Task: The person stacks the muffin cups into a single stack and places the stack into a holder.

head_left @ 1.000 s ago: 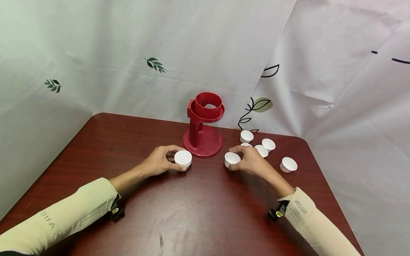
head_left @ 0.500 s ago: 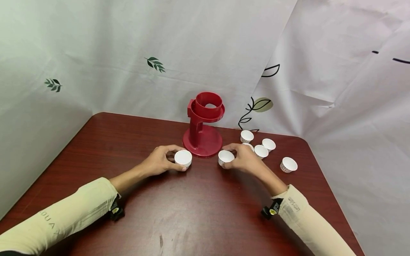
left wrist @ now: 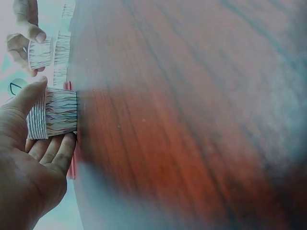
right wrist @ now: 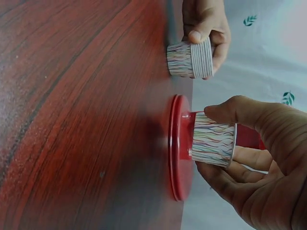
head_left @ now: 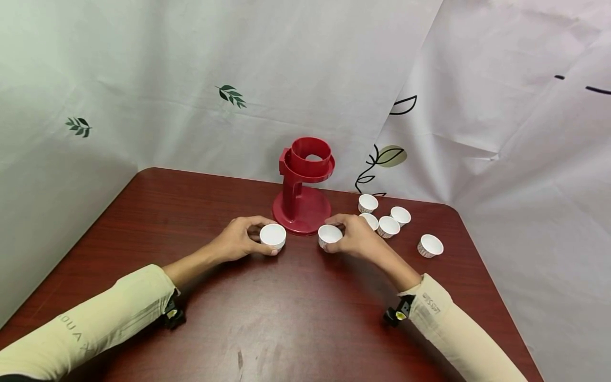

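Observation:
My left hand (head_left: 238, 240) grips a nested stack of small paper cups (head_left: 273, 237) between thumb and fingers, left of centre. In the left wrist view the stack (left wrist: 55, 114) shows several layered rims and coloured wavy lines, its base at the table surface. My right hand (head_left: 359, 239) pinches a single paper cup (head_left: 330, 235) of the same pattern, mouth upward. The right wrist view shows this cup (right wrist: 213, 140) raised a little off the table. A short gap separates the single cup from the stack.
Behind the hands stands a red plastic holder (head_left: 290, 199) with a round base and a ring on top. Several loose paper cups stand at the right back, one cup (head_left: 430, 246) apart from the others. A white curtain (head_left: 181, 106) hangs behind the brown table (head_left: 286, 313).
My right hand has moved left with its paper cup, closer to the stack, uncovering more of a loose cup behind it. The left hand and its stack have stayed in place.

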`<state>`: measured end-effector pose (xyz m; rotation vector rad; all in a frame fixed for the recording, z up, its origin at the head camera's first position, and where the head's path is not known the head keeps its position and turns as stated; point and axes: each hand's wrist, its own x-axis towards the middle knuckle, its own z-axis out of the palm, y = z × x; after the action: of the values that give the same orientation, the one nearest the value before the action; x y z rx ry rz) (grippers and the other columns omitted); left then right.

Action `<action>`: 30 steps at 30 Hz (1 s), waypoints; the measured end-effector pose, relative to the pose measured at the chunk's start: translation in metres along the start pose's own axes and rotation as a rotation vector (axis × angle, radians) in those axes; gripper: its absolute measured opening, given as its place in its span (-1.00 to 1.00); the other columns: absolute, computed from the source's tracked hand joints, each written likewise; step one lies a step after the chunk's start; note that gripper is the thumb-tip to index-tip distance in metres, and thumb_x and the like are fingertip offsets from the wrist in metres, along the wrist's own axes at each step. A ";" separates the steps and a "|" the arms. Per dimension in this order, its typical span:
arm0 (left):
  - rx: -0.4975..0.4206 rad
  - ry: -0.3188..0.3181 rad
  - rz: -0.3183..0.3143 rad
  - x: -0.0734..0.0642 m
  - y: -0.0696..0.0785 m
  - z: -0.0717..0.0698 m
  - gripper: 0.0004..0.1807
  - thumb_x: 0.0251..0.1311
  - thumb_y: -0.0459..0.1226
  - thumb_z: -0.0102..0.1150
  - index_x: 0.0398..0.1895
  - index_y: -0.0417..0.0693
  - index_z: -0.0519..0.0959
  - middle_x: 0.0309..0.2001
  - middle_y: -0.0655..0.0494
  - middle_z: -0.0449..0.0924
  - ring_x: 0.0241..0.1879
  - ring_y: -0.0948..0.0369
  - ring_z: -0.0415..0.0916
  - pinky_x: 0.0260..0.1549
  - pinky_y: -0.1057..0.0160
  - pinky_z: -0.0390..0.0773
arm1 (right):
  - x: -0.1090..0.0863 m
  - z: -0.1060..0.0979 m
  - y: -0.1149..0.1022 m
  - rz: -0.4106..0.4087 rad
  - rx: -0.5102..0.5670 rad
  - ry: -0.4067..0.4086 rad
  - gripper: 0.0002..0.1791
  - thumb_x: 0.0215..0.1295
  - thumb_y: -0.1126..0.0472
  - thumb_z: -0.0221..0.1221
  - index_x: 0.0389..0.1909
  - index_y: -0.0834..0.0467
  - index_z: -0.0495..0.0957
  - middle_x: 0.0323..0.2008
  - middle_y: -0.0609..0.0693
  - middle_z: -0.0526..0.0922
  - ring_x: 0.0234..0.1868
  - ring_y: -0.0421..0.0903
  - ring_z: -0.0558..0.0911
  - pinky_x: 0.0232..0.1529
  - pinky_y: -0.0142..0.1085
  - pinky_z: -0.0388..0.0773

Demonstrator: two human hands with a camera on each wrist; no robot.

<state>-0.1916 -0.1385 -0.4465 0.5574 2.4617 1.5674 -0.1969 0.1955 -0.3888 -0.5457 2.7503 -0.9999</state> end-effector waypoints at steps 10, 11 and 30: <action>-0.015 -0.010 -0.013 0.001 0.002 0.001 -0.33 0.06 -0.33 0.81 0.29 -0.14 0.74 0.09 -0.05 0.84 -0.01 0.16 0.81 0.08 0.32 0.81 | 0.001 0.001 -0.006 -0.019 0.008 -0.005 -0.35 0.08 0.21 0.64 0.25 0.26 0.76 0.01 0.11 0.90 -0.05 -0.07 0.79 0.05 -0.24 0.68; -0.014 -0.009 -0.012 0.001 0.002 0.000 -0.33 0.06 -0.34 0.81 0.29 -0.14 0.75 0.09 -0.05 0.84 -0.02 0.16 0.81 0.08 0.32 0.81 | 0.002 0.001 -0.006 -0.021 0.014 -0.008 -0.35 0.09 0.21 0.64 0.25 0.27 0.76 0.02 0.11 0.89 -0.05 -0.06 0.79 0.06 -0.24 0.69; -0.011 -0.007 0.013 0.000 0.002 0.000 -0.33 0.07 -0.35 0.80 0.29 -0.24 0.73 0.07 -0.14 0.84 -0.03 0.16 0.80 0.06 0.34 0.81 | 0.004 0.008 -0.025 -0.053 0.005 -0.015 -0.34 0.10 0.14 0.69 0.25 0.19 0.78 0.03 0.05 0.90 0.01 -0.06 0.80 0.10 -0.20 0.70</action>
<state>-0.1913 -0.1377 -0.4452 0.5778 2.4477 1.5800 -0.1917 0.1715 -0.3788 -0.6259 2.7323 -1.0100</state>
